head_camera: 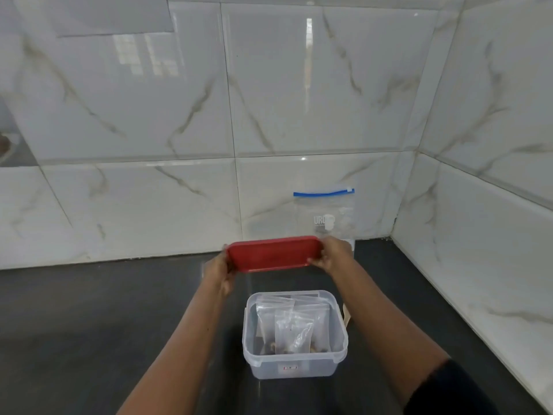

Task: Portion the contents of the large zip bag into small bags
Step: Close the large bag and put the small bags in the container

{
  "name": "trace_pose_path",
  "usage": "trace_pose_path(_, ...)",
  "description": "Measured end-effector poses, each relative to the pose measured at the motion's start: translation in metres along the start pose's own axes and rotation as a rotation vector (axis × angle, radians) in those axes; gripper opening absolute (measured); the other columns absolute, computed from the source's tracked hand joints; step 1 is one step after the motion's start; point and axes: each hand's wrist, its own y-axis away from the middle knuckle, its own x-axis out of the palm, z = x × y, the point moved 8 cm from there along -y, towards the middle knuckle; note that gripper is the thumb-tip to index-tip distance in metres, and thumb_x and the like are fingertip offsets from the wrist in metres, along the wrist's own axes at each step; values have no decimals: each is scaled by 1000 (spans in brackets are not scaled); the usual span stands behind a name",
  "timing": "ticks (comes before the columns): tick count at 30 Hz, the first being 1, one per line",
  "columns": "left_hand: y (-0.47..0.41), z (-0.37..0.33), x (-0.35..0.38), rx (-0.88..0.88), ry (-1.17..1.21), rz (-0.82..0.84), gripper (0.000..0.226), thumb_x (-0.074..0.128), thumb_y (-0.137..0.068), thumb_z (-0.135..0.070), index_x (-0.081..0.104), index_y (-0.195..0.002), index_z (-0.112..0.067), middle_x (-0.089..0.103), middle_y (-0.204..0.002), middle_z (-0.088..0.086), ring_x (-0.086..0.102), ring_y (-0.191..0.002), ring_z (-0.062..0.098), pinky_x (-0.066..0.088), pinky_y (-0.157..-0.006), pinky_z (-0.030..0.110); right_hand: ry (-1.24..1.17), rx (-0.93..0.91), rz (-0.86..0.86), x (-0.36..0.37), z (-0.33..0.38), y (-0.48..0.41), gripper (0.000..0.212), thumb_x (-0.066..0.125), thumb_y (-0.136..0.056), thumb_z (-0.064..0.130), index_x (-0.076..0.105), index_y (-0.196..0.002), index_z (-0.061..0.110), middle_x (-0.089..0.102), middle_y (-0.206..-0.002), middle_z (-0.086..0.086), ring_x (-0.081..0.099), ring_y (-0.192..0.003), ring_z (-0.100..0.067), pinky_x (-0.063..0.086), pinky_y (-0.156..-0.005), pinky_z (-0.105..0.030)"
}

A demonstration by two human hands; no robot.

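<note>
A red rectangular lid [270,253] is held in the air above the dark counter. My left hand [220,271] grips its left end and my right hand [332,254] grips its right end. Below it, nearer to me, stands an open clear plastic container [294,365] with several small filled zip bags [291,326] standing inside. Behind the lid, the large clear zip bag [326,215] with a blue slider strip leans upright against the tiled wall and looks nearly empty. My right hand hides its lower edge.
The dark counter [104,319] runs into a corner of glossy marble-look wall tiles [149,115] at the back and right. A small pale object [346,316] peeks out from behind the container's right side.
</note>
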Motion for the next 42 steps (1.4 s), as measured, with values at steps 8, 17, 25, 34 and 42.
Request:
trace_pose_path(8, 60, 21, -11, 121, -462, 99, 24, 62, -79, 9, 61, -102, 1, 63, -99, 14, 63, -80, 27, 55, -73, 43, 614, -407, -20, -51, -3, 80, 30, 58, -85, -3, 66, -111, 10, 66, -107, -9, 61, -87, -17, 53, -79, -29)
trace_pose_path(17, 74, 34, -6, 588, -1085, -92, 22, 47, -93, -9, 67, -91, -2, 65, -92, 15, 58, -89, 26, 38, -73, 27, 1065, -622, -234, -55, -46, 83, 24, 38, -98, 10, 60, -107, 3, 56, -106, -12, 55, -94, -22, 50, -87, -35)
trace_pose_path(25, 58, 43, 3, 556, -1272, -58, 26, 38, -96, -12, 59, -100, 3, 60, -101, 21, 53, -96, 31, 40, -81, 34, 1172, -462, -309, -59, -54, 80, 29, 37, -97, 9, 52, -122, 10, 49, -123, -9, 49, -114, -26, 39, -95, -39)
trace_pose_path(34, 47, 65, -17, 180, -1213, -42, 60, 24, -99, -44, 47, -125, 5, 46, -133, 26, 42, -124, 38, 33, -101, 40, 894, -147, -47, -62, -72, 57, 52, 21, -103, 37, 43, -135, 3, 35, -140, -13, 46, -123, -30, 36, -106, -44)
trace_pose_path(42, 41, 66, -13, 236, -1258, -6, 59, 21, -100, -42, 48, -121, 6, 50, -127, 26, 44, -121, 37, 35, -98, 42, 602, 14, 76, -61, -84, 48, 60, 25, -100, 49, 31, -142, 7, 31, -134, -5, 51, -107, -22, 45, -100, -42)
